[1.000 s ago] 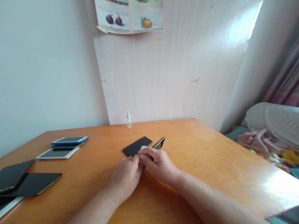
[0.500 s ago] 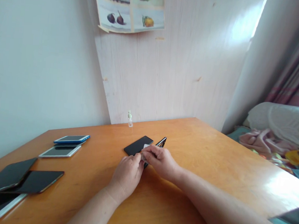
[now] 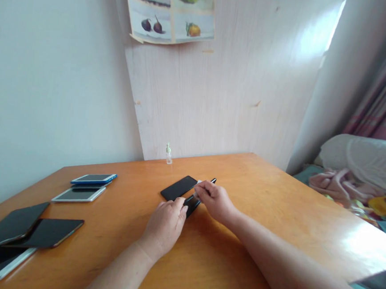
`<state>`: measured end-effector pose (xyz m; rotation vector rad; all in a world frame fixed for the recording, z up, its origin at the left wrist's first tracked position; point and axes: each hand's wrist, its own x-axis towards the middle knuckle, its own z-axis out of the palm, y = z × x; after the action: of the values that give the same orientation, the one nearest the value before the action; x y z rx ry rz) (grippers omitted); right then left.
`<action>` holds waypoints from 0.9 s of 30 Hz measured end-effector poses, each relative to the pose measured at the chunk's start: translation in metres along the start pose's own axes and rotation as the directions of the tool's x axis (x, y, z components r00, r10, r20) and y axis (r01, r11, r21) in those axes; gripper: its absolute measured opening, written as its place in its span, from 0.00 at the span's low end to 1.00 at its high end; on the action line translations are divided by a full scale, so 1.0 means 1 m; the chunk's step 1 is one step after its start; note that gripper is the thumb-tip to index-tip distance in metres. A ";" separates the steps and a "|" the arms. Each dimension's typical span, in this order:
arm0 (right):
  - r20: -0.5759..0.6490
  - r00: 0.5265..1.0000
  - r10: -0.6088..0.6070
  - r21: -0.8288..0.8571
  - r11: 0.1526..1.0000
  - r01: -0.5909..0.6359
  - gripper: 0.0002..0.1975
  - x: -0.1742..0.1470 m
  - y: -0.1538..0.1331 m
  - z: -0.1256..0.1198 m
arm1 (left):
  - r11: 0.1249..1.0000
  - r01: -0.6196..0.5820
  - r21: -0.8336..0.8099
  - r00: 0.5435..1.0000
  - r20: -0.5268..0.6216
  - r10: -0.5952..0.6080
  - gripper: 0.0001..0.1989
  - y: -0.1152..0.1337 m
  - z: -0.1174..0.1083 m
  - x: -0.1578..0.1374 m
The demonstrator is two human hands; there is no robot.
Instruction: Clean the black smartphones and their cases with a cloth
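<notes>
A dark phone (image 3: 193, 205) is tilted up on its edge over the table, gripped at its near end by my left hand (image 3: 167, 220). My right hand (image 3: 217, 202) pinches a small white cloth or tissue (image 3: 196, 194) against the phone's upper edge, and the fingers cover much of it. Just behind my hands, a second black phone (image 3: 179, 187) lies flat on the wood. Part of the held phone's far end shows beyond my right knuckles.
Several phones and tablets lie on the left: a blue-edged phone (image 3: 94, 179), a white phone (image 3: 79, 194), a black tablet (image 3: 9, 226) on a pile. A small pump bottle (image 3: 168, 154) stands at the back of the wooden table (image 3: 237, 263). Bedding (image 3: 362, 153) is at right.
My right hand has slid along the phone's edge, away from my left hand, toward the far end. More of the phone now shows between the hands. My left hand keeps its grip.
</notes>
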<state>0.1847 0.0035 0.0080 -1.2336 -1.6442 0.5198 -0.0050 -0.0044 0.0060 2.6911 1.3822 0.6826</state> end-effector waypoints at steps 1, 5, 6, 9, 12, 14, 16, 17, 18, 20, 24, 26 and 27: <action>0.063 0.996 -0.057 0.042 0.998 0.055 0.13 -0.006 -0.007 0.008 | 1.000 0.002 -0.009 1.000 -0.008 -0.002 0.12 0.000 0.000 0.000; 0.159 0.979 -0.130 0.043 0.991 0.124 0.12 -0.012 -0.016 0.016 | 0.999 0.004 -0.037 1.000 -0.012 -0.004 0.11 -0.001 0.000 0.000; 0.128 0.987 -0.101 -0.001 0.995 0.102 0.12 -0.008 -0.011 0.011 | 0.999 0.005 -0.033 1.000 -0.004 -0.005 0.11 0.000 0.000 0.000; -0.055 0.997 0.053 -0.142 0.988 -0.060 0.15 0.011 0.011 -0.014 | 1.000 0.006 -0.016 1.000 0.021 -0.006 0.11 0.001 -0.003 0.000; -0.224 0.956 0.191 -0.189 0.954 -0.234 0.15 0.023 0.027 -0.031 | 1.000 0.005 -0.010 1.000 0.027 -0.004 0.12 0.001 -0.004 0.000; -0.225 0.959 0.174 -0.195 0.956 -0.219 0.15 0.021 0.025 -0.029 | 1.000 0.007 -0.010 1.000 0.025 -0.007 0.12 0.000 -0.002 0.000; -0.130 0.989 0.070 -0.176 0.980 -0.093 0.15 0.011 0.015 -0.015 | 1.000 0.012 -0.016 1.000 0.024 -0.012 0.12 -0.002 -0.001 0.000; -0.059 0.998 0.001 -0.149 0.989 -0.010 0.15 0.005 0.007 -0.007 | 1.000 0.016 -0.022 1.000 0.024 -0.015 0.12 -0.002 0.000 0.000; 0.004 0.998 -0.067 -0.115 0.991 0.067 0.14 -0.002 0.000 0.001 | 0.999 0.020 -0.032 1.000 0.024 -0.020 0.11 -0.003 0.001 0.000; 0.117 0.980 -0.162 -0.074 0.982 0.171 0.13 -0.010 -0.011 0.013 | 0.998 0.031 -0.055 0.999 0.025 -0.029 0.11 -0.003 0.001 0.000; 0.102 0.984 -0.145 -0.127 0.979 0.157 0.13 -0.003 -0.003 0.005 | 0.996 0.054 -0.070 0.997 0.051 -0.051 0.10 -0.001 -0.002 0.001; -0.026 0.999 -0.044 -0.160 0.986 0.040 0.14 0.011 0.016 -0.012 | 0.995 0.069 -0.070 0.996 0.062 -0.065 0.11 0.000 -0.003 0.002; -0.115 0.993 0.028 -0.165 0.985 -0.047 0.15 0.017 0.027 -0.020 | 0.994 0.078 -0.076 0.995 0.064 -0.073 0.11 -0.001 -0.002 0.002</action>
<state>0.2152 0.0256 0.0034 -1.3938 -1.5975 0.3337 -0.0055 -0.0030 0.0088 2.5632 1.4041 0.6293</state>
